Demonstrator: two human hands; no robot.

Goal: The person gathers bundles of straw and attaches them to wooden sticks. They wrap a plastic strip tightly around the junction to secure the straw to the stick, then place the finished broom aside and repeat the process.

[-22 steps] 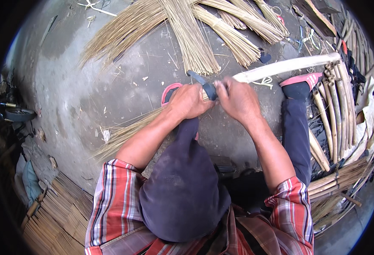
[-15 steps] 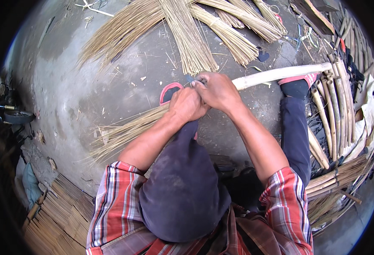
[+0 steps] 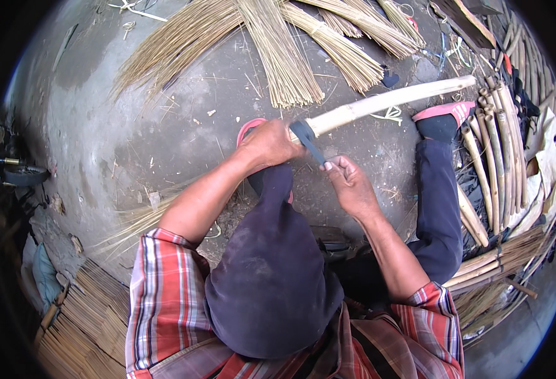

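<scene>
A pale, slightly curved wooden stick (image 3: 385, 102) points to the far right from my left hand (image 3: 268, 145). That hand is closed round its near end, beside thin straw (image 3: 132, 224) that shows left of my forearm. How straw and stick meet is hidden by the hand. A dark rubber strip (image 3: 313, 150) is wound round the stick just right of my left fingers. Its free end is pinched by my right hand (image 3: 352, 186), which pulls it taut, down and to the right.
Several tied straw bundles (image 3: 281, 63) lie on the floor ahead. At the right, bare sticks (image 3: 494, 164) are piled beside my foot in a pink-edged shoe (image 3: 443, 117). More straw (image 3: 88, 316) lies at lower left. A pink-rimmed shoe (image 3: 243, 131) is behind my left hand.
My right hand has moved from beside my left hand down and to the right, drawing out the rubber strip. The stick has tilted, its far end rising and shifting left.
</scene>
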